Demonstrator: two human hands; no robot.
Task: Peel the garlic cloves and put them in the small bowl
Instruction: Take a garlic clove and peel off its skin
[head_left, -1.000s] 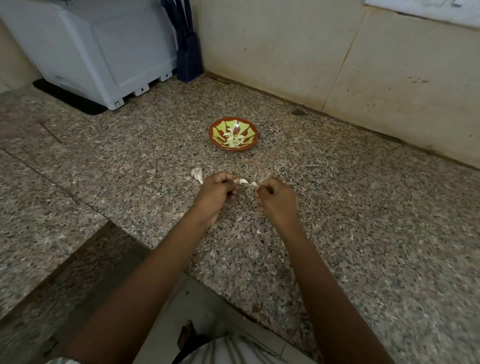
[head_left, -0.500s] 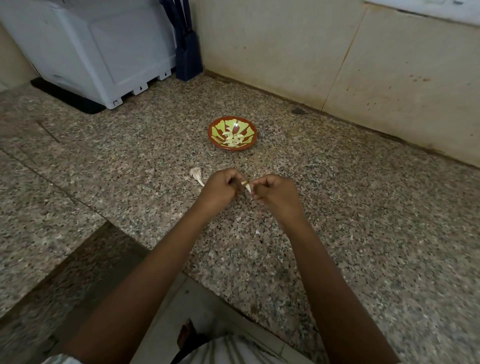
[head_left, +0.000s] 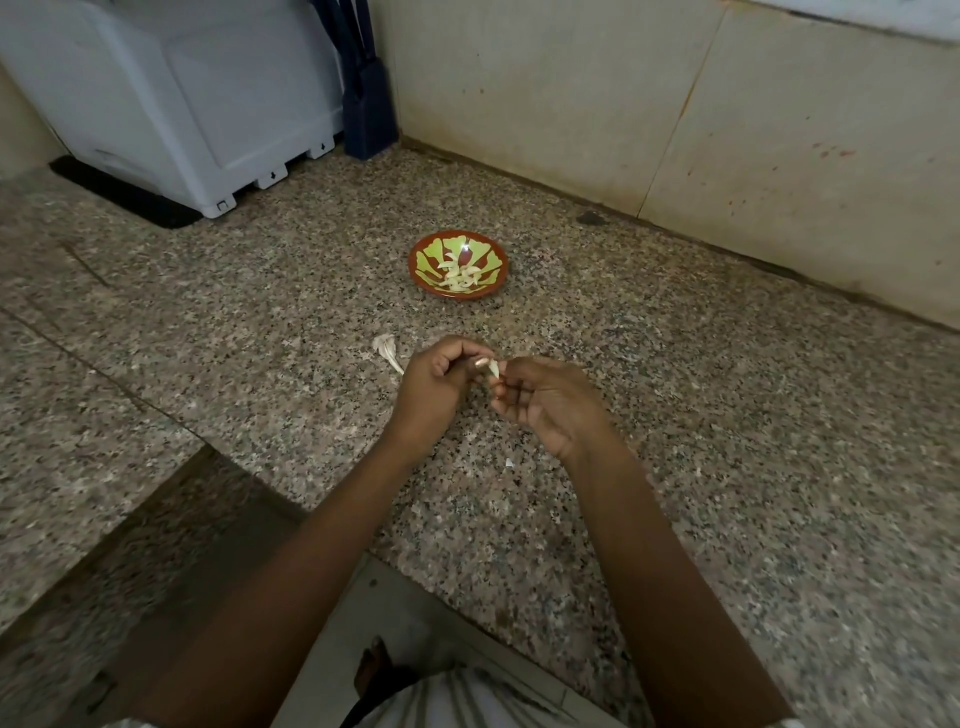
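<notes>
Head view, looking down: two bare forearms reach over a speckled granite countertop (head_left: 727, 415). The left hand (head_left: 434, 384), fingers curled, pinches a pale garlic clove (head_left: 493, 368). The right hand (head_left: 550, 402) pinches the clove's other end, its remaining fingers loosely bent. Beyond the hands sits the small bowl (head_left: 415, 267), red-rimmed, holding peeled cloves (head_left: 460, 275). A dry garlic stalk (head_left: 387, 349) lies just beside the left hand. To peel well, one end is probably best held steady while the skin is pulled off in strips.
</notes>
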